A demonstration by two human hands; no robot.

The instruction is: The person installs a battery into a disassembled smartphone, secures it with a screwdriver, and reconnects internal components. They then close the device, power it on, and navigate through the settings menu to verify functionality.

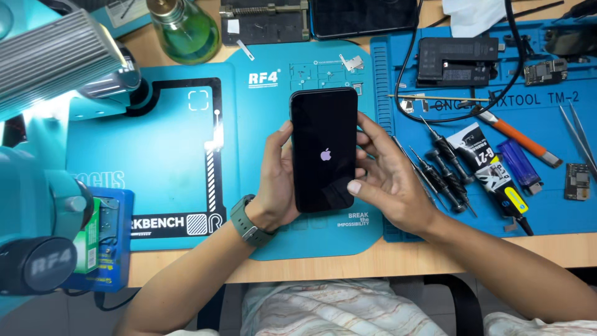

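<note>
A black smartphone is held upright above the teal work mat, its dark screen showing a small pale logo in the middle. My left hand grips its left edge, with a grey-green watch on that wrist. My right hand cups the right edge, thumb resting on the lower right corner of the screen.
A microscope stands at the left. On the blue mat to the right lie several screwdrivers, a glue tube, a blue lighter, tweezers, circuit boards and a battery. A green glass bottle stands at the back.
</note>
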